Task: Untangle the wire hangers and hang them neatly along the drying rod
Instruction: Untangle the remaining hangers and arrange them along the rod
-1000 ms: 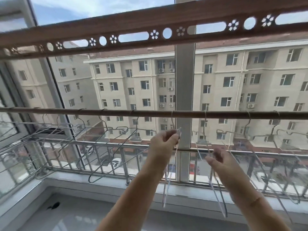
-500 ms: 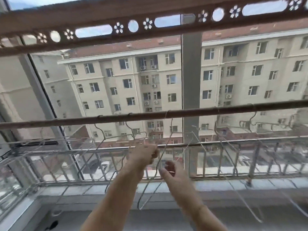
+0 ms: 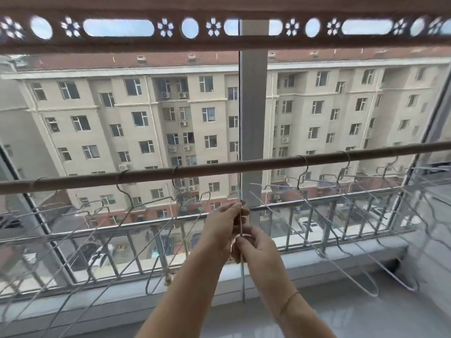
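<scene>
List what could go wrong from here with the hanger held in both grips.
1. The held hanger sits edge-on, pinched by the left grip and right grip. The right-side hangers fan out close beside it, so it could catch on them.
2. Whether its hook is over the drying rod cannot be seen. If it is not, letting go would likely drop it towards the sill.

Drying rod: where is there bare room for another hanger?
Barest is the middle of the drying rod, either side of the window post, above the held hanger that the left hand and right hand pinch. The left hangers and right hangers overlap thickly.
</scene>
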A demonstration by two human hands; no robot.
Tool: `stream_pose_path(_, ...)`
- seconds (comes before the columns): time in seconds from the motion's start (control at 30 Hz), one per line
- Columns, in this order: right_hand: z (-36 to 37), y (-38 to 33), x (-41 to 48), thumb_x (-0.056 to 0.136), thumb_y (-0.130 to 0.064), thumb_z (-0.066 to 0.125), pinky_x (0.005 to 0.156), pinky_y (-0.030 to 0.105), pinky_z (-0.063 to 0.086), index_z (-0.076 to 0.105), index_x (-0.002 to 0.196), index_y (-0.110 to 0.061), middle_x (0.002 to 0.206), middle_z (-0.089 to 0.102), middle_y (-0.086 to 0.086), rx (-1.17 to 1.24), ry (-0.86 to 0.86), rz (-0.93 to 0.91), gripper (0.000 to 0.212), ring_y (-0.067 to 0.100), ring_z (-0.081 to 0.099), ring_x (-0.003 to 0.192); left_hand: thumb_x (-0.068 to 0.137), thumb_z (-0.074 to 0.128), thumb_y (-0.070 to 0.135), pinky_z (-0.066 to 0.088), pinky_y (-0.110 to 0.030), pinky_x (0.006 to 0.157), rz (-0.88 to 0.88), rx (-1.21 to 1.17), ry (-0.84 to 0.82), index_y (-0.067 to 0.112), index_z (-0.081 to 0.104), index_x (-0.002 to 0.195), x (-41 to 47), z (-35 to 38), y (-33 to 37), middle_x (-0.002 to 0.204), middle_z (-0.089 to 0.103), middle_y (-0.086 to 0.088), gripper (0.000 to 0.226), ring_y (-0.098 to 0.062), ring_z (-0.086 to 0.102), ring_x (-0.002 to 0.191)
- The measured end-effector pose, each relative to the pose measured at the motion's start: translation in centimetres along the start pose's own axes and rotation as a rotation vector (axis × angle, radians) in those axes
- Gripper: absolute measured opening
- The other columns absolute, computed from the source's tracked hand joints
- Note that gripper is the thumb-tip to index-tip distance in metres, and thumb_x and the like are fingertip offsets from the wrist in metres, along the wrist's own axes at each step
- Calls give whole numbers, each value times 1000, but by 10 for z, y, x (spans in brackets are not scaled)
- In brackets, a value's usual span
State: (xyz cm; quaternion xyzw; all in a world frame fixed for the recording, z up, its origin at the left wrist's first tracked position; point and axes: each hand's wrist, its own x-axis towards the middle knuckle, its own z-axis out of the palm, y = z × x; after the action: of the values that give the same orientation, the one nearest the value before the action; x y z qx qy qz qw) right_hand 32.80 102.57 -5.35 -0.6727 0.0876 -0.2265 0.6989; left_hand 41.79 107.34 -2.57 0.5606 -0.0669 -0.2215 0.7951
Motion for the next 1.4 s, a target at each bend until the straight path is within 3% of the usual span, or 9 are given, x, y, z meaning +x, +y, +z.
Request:
stream_pose_path(0.17,-4,-13,23,91,-4,47,54,18,46,63,96,-3,61,58,2,19,-82,-3,16,9,52,55,92,53,5,49,-21,42,49,-51,28,3,65,82,12,7,18,68,59,-9,16,-11,56,39)
stream_pose_path(0.37,-15,17,30,91,-8,50,54,13,46,62,99,-6,68,62,4,-87,-165,93,14,4,57,56,93,50,5,42,-19,43,-32,27,44,6,64,81,25,-10,-11,66,56,-6,19,-11,52,49)
stream_pose_path(0.7,-59,83,34,89,-19,57,87,23,48,61,109,-16,106,65,0,-423,-101,75,21,14,60,101,96,43,5,37,-13,47,-241,480,-27,8,66,101,-3,-81,-89,63,55,2,25,-6,47,51)
stream_pose_path(0.87,-70,94,40,88,-16,57,86,0,32,54,123,-16,124,54,-1,-606,-252,5,35,6,48,112,94,42,4,38,-14,57,-179,720,-113,14,68,94,-7,-106,-95,68,54,2,28,-9,47,61)
stream_pose_path(0.97,-83,98,39,89,-21,56,99,19,33,50,129,-13,128,55,1,-721,-324,95,41,12,48,120,94,44,7,39,-12,61,-77,831,-130,24,69,84,-6,-111,-91,73,56,4,32,-8,49,70)
stream_pose_path(1.07,-102,100,33,90,-32,54,96,32,44,60,114,-18,113,65,1,-851,-378,182,29,14,58,106,94,44,9,37,-14,62,-7,859,-109,27,68,82,-3,-110,-92,80,59,4,32,-9,50,74)
stream_pose_path(1.2,-126,93,18,92,-28,50,63,21,44,66,81,-21,68,65,-1,-846,-411,266,21,5,54,61,92,49,3,37,-17,61,96,811,4,20,67,85,2,-101,-106,98,68,-14,26,-18,52,79)
stream_pose_path(1.33,-129,83,-8,95,-9,44,54,24,47,65,81,-14,49,45,-3,-541,-353,362,26,11,48,46,88,60,15,46,-28,84,264,922,320,12,67,95,-2,-80,-120,101,62,-9,10,-19,58,92)
stream_pose_path(1.4,-124,78,-21,95,-6,41,48,22,42,65,86,-12,49,43,-1,-453,-288,364,26,12,43,44,87,62,23,49,-25,75,246,783,356,16,65,88,-15,-58,-124,89,64,-3,8,-19,60,85)
